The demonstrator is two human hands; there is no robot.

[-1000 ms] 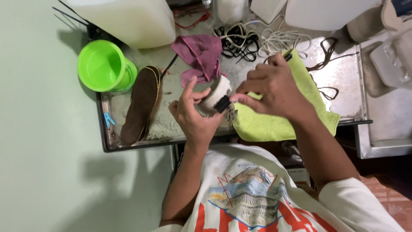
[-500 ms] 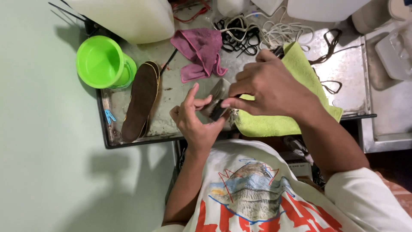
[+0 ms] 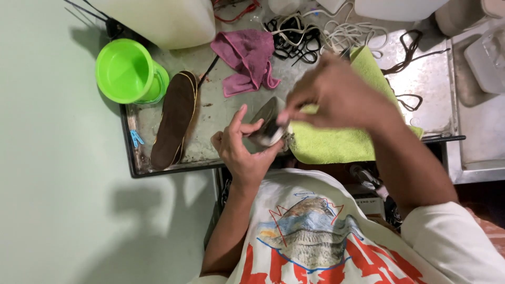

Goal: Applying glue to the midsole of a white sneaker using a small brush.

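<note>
My left hand (image 3: 239, 152) holds a small grey-and-white object (image 3: 267, 125) from below, thumb up along its left side. My right hand (image 3: 336, 97), blurred by motion, reaches in from the right, and its fingertips pinch the object's right end. Both hands hover over the front edge of a metal tray (image 3: 210, 118). A yellow-green cloth (image 3: 336, 144) lies under my right hand, partly hidden by it. What the object is cannot be made out.
A brown shoe insole (image 3: 176, 118) lies on the tray's left side beside a bright green plastic cup (image 3: 129, 71). A pink cloth (image 3: 244, 60) and tangled black and white laces (image 3: 315, 34) are farther back. A white container (image 3: 163, 18) stands behind. A blue clip (image 3: 135, 139) sits at the tray's left rim.
The object has tilted in my left hand and now shows a greyer side. My right hand has shifted a little up and right over the green cloth.
</note>
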